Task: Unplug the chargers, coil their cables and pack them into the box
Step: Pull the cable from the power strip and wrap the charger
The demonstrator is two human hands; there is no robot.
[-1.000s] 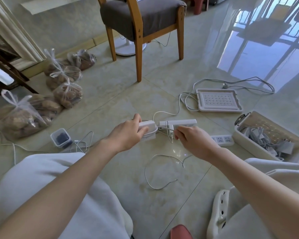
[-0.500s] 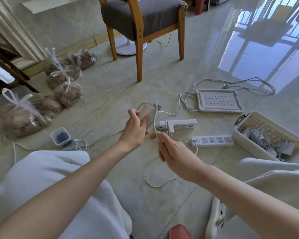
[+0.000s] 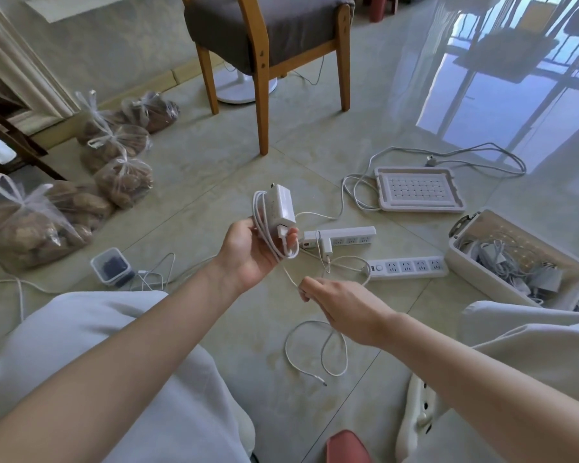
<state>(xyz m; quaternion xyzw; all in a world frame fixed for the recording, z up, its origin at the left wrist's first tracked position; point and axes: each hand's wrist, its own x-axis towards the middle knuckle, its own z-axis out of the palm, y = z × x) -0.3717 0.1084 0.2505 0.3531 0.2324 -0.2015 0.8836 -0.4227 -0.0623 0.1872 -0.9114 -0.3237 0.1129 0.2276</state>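
Head view: the charger (image 3: 283,207) is gripped in my left hand (image 3: 251,248) above the floor, its cable (image 3: 258,212) looped round it. My right hand (image 3: 335,300) pinches the trailing cable just below. The box (image 3: 475,272) sits to the right, past a power strip (image 3: 408,267).

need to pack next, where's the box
Head view, far right on the floor: the open box, just right of the nearer power strip.
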